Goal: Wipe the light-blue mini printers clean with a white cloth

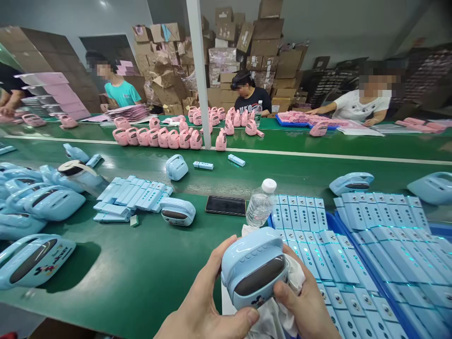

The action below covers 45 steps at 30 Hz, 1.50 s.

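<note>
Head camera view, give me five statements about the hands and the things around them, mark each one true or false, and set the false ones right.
1. The left hand and the right hand both hold a light-blue handled device. True.
2. The bottle has a red cap. False: the cap is white.
3. A white cloth touches the right hand. True.
4. The tray beside the right hand holds pink bars. False: it holds light-blue bars.
5. The screen of the phone is dark. True.
</note>
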Each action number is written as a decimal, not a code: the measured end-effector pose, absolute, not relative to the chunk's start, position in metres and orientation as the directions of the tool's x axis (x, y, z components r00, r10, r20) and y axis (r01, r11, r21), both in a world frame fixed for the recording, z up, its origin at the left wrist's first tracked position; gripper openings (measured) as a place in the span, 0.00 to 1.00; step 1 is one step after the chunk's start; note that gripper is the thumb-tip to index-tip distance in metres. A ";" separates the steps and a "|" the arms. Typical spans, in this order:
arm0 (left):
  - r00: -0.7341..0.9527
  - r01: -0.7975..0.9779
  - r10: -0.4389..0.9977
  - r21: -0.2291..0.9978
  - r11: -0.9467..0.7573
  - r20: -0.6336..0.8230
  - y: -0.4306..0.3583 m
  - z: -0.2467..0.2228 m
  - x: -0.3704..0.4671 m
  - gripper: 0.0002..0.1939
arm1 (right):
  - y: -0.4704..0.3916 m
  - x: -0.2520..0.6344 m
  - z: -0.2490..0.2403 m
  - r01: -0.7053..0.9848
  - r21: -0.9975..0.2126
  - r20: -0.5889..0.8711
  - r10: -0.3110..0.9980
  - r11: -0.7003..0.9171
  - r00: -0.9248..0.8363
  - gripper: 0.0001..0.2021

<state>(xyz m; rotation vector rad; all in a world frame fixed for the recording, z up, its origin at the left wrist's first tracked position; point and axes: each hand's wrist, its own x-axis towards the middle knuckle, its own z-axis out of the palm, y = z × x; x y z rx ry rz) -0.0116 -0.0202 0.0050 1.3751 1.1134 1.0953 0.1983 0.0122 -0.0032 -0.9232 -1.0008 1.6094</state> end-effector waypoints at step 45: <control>-0.115 -0.843 0.931 0.529 0.094 -0.347 0.004 0.002 0.023 0.17 | 0.025 0.146 -0.016 0.105 -0.831 0.535 0.836 0.547 -0.123 0.17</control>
